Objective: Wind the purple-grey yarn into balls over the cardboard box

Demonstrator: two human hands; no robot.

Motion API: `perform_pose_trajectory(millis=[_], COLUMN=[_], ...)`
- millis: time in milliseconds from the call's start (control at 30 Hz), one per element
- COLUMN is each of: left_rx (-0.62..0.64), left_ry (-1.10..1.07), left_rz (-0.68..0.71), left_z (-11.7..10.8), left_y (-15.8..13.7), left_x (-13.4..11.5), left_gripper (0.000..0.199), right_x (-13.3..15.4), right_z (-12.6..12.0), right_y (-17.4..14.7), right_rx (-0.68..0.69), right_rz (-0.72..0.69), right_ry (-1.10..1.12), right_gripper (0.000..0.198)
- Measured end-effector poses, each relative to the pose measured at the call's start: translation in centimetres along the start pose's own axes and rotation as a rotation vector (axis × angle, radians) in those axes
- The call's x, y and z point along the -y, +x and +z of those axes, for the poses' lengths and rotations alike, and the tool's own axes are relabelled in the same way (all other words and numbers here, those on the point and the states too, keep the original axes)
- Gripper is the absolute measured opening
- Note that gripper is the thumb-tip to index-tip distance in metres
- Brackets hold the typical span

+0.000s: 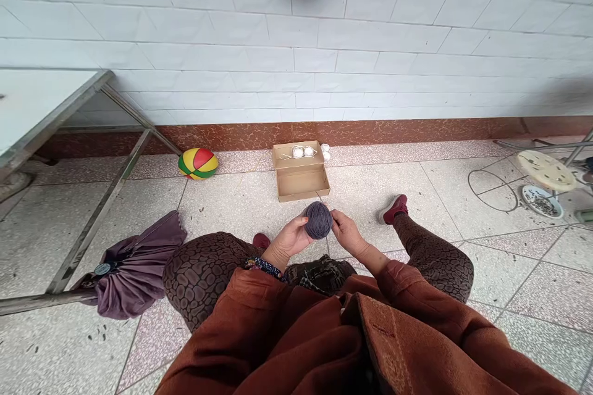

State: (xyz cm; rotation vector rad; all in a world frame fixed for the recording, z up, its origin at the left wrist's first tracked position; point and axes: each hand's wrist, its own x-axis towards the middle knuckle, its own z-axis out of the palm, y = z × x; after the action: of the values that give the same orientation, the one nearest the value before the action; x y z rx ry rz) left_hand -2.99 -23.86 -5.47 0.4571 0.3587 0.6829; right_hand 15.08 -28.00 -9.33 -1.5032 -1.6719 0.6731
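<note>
Right at the centre of the frame, just below the middle, here's a dark grey ball of yarn (319, 220), up off the floor (241, 203). It's nearly round, so no long axis stands out and it points no particular way; the windings curve up and down its face. The left hand (291, 237) cups it from the lower left, grip closed around the side, thumb on the yarn. The right hand (348, 234) is at its right edge, fingers curled; whether that grip pinches a strand, I cannot tell. Just above sits an open cardboard box (301, 184), white balls (303, 152) in its upper half. Left of that, a colourful toy ball (198, 163); lower left, a purple umbrella (139, 265).
</note>
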Motion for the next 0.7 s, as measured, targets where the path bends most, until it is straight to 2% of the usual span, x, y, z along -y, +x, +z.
perform_pose_trajectory(millis=[233,400,467,567,700], left_rx=[-0.219,-0.354,-0.387,-0.445,-0.482], left_ry=[-0.025,0.057,0.133,0.276,0.556], left_rz=[0.26,0.436,0.452,0.395,0.303], left_z=[-0.3,-1.1,-1.5,-2.0,-2.2], left_y=[0.7,1.0,1.2,1.5,1.9], left_x=[-1.9,-3.3,-3.4,-2.9,-1.8], left_gripper=[0.053,0.047,0.047,0.054,0.063], right_x=[-1.1,-1.3,-0.7,0.9,3.5], right_z=[0.1,0.1,0.0,-0.4,-1.8], right_y=[-0.8,-1.3,-1.4,-1.3,-0.5], right_rx=[0.056,0.128,0.187,0.262,0.204], right_rz=[0.02,-0.084,-0.155,-0.285,-0.361], right_ry=[0.001,-0.111,-0.131,-0.104,-0.035], right_gripper=[0.028,0.029,0.028,0.026,0.024])
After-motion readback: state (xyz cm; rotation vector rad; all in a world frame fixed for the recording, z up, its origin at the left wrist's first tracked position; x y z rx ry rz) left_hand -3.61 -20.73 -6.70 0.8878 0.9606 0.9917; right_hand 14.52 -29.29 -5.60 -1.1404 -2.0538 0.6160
